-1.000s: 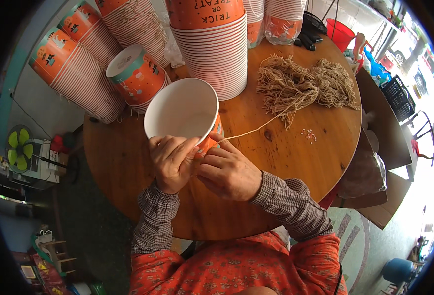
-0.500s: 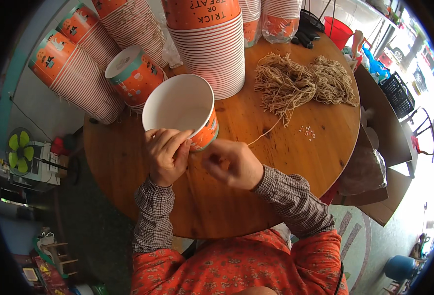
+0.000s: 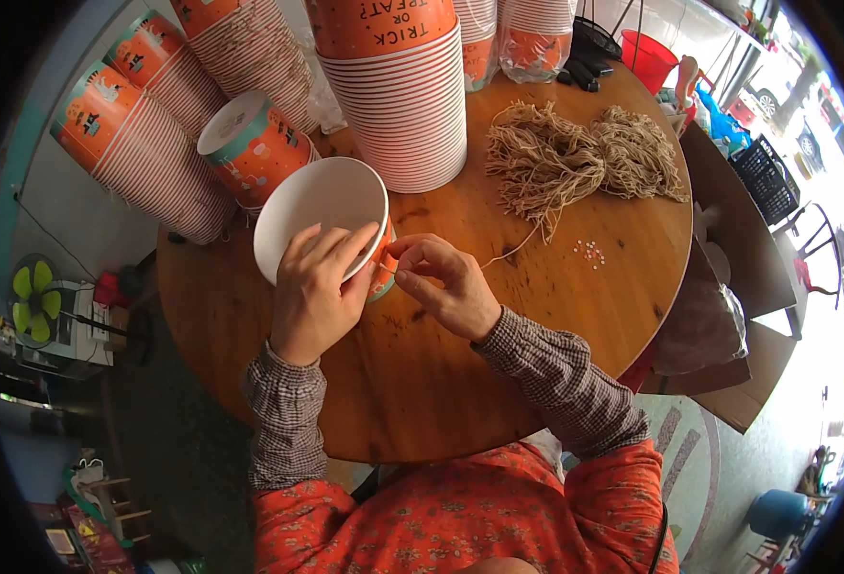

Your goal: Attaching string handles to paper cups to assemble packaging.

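Observation:
A paper bucket [image 3: 319, 196], white inside and orange with a teal base band outside, leans with its mouth toward me. Its near rim is gripped by my left hand [image 3: 319, 287], fingers inside the wall and thumb outside. Close by the bucket's right side, my right hand [image 3: 444, 285] pinches a thin beige cord [image 3: 510, 253] between thumb and fingertips. A short end of cord reaches from the pinch to the bucket wall; whether it passes through a hole is too small to tell. The other end trails back to a bundle of beige cords [image 3: 546, 158].
A tall stack of paper buckets [image 3: 398, 120] rises behind the held one. More stacks [image 3: 159, 158] and an upturned bucket [image 3: 259, 143] lean at the left. Tiny pale beads [image 3: 589, 253] lie right on the round wooden table [image 3: 422, 402]. A cardboard box [image 3: 738, 258] stands beyond its right edge.
My left hand has slid its fingers further into the bucket, which moved slightly left. My right hand has come up to the bucket's side, and the cord end now shows in its fingers.

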`<state>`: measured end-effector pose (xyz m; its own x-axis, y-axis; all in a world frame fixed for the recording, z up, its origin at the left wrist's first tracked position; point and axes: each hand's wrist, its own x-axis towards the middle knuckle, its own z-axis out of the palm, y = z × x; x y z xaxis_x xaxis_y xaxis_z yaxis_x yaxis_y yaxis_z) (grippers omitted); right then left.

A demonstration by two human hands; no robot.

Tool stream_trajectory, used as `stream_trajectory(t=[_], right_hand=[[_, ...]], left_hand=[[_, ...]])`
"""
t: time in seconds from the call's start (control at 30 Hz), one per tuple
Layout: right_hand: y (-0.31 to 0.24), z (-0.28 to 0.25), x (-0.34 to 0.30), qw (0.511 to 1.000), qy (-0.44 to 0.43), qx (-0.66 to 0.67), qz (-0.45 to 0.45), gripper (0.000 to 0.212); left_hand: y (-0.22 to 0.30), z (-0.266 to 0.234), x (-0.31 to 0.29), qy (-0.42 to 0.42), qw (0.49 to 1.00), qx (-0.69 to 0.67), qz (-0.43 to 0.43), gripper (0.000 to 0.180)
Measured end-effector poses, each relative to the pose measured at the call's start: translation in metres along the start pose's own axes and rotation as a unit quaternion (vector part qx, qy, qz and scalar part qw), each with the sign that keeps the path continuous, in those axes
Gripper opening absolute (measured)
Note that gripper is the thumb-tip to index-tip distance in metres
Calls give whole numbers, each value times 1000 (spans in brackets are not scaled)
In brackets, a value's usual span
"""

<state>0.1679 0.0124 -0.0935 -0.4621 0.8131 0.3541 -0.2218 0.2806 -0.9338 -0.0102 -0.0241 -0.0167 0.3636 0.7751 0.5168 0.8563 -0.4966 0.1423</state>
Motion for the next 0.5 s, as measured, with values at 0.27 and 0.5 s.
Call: stream_trajectory(t=[0.27, 0.5], right_hand=[[8, -9, 3, 998, 21, 50, 32, 8], [3, -12, 4, 996, 26, 51, 72, 7]], left_hand=[[-4, 5, 8, -18, 999, -44, 3, 20], [-3, 5, 4, 15, 1000, -12, 2, 10]])
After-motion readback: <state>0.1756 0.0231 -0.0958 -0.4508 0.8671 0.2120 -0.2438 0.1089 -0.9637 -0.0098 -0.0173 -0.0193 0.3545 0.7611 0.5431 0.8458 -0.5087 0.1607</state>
